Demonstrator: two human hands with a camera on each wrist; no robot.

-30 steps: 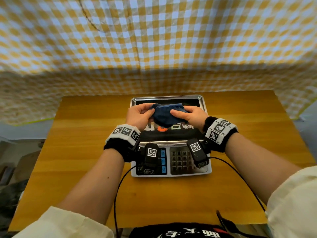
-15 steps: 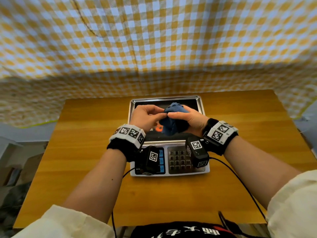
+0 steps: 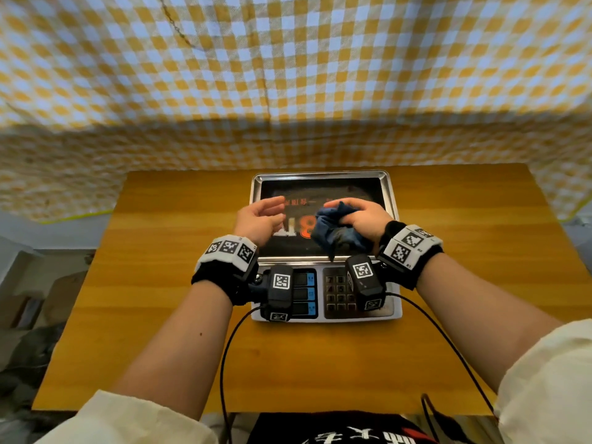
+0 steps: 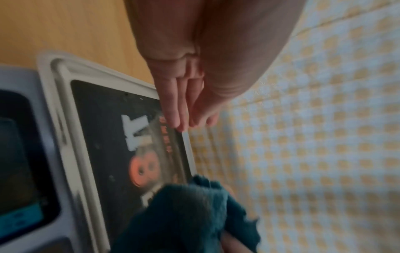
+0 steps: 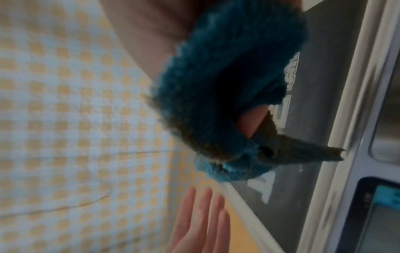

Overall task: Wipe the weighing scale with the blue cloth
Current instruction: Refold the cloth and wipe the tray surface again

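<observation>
The weighing scale (image 3: 389, 193) sits mid-table, with a steel-rimmed dark pan at the back and a keypad panel (image 3: 339, 293) at the front. My right hand (image 3: 358, 216) grips the bunched blue cloth (image 3: 333, 230) above the pan's right half; a cloth corner hangs toward the pan's front rim. The cloth (image 5: 216, 95) fills the right wrist view, wrapped over my fingers. My left hand (image 3: 261, 216) hovers over the pan's left edge with fingers straight and empty, as the left wrist view confirms with the fingers (image 4: 175, 102) extended above the pan (image 4: 103, 137) and the cloth (image 4: 186, 214) nearby.
The wooden table (image 3: 160, 283) has bare surface on both sides of the scale and in front of it. A yellow-and-white checked fabric (image 3: 288, 75) hangs behind the table's far edge. Black cables (image 3: 224, 363) trail from my wrists toward me.
My left hand has let go of the cloth and pulled away to the left with fingers opened. The right hand now holds the bunched cloth alone.
</observation>
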